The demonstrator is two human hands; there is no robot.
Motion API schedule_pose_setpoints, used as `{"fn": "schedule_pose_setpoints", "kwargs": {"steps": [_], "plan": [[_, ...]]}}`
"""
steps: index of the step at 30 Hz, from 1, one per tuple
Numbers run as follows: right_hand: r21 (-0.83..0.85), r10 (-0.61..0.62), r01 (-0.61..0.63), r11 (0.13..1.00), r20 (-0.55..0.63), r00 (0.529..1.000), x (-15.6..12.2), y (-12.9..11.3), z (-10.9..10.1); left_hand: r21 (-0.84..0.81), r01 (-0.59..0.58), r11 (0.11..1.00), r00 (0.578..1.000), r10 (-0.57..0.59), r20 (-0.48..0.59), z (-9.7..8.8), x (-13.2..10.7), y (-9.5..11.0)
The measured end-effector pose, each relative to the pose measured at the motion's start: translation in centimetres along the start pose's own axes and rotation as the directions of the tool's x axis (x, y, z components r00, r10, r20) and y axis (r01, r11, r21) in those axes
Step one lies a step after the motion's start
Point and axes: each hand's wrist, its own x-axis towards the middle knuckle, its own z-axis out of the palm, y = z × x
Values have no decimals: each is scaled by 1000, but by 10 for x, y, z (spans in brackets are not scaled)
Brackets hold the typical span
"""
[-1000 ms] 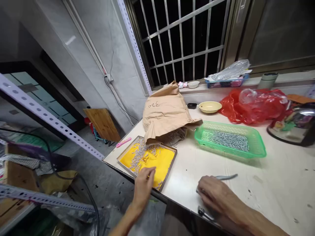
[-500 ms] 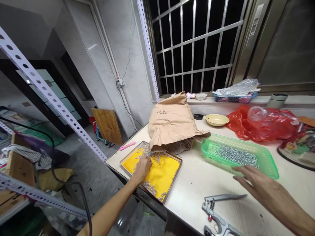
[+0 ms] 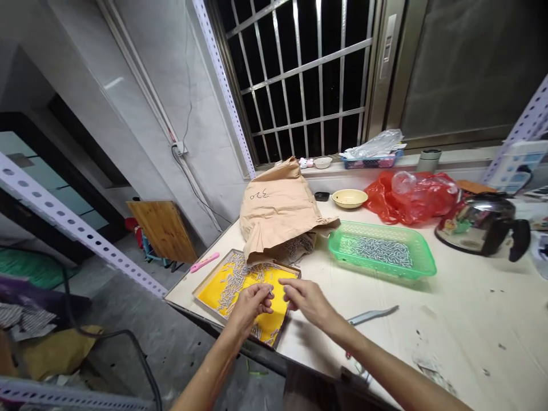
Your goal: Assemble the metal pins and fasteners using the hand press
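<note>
My left hand (image 3: pixel 252 305) is pinched over a shallow tray (image 3: pixel 208 281) with a yellow lining, with small silvery metal pins (image 3: pixel 271 290) at its fingertips. How many it holds cannot be made out. Just right of it, my right hand (image 3: pixel 309 301) points its index finger towards those fingertips, the fingers a little apart and nothing visible between them. Many more loose metal pins (image 3: pixel 233 282) lie across the yellow lining. Hand pliers (image 3: pixel 372 315) with a grey handle lie on the table, partly hidden by my right forearm.
A brown paper bag (image 3: pixel 278 200) with pins at its mouth leans over the tray's back edge. Right of it stand a green basket (image 3: pixel 422 260) of pins, a cream dish (image 3: pixel 349 198), red plastic bags (image 3: pixel 391 194) and a glass kettle (image 3: pixel 479 222). A pink cutter (image 3: pixel 204 262) lies left.
My right hand has come left from beside the green basket to the tray. My left hand has risen from the pins with some pinched in its fingertips. The view has turned right.
</note>
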Motion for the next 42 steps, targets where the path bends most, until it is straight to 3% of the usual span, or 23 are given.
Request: {"fn": "schedule_pose_setpoints", "kwargs": {"steps": [4,9,14,16,21,26,30,36,39,42], "plan": [[-191,-236,228,955,-20,971,16,1,36,28,-76,997,997,77,-14,6,-11,12],[-458,-176,114,882,-95,980,26,14,48,143,-97,985,985,116,-127,2,-9,6],[-461,-134,78,884,-91,987,34,28,52,250,-116,961,973,161,-166,-2,-10,-7],[-457,-138,74,886,-108,984,36,31,54,382,-165,909,958,239,-156,-4,-12,-8],[-510,-137,75,857,-86,987,33,34,55,692,-226,686,880,449,-158,-10,-18,-6],[-498,-236,231,836,53,970,21,28,56,735,-219,642,898,426,-105,-13,-20,-10],[-441,-329,344,829,114,938,15,22,56,688,-159,708,943,315,-106,-14,-21,-11],[-365,-295,313,877,107,950,16,30,54,432,-79,898,991,118,-64,-21,-20,-12],[-365,-242,250,897,69,968,19,40,56,360,-62,931,994,90,-61,-21,-19,-14],[-360,-239,230,904,18,971,20,49,58,398,-72,915,989,117,-88,-21,-19,-14]]}}
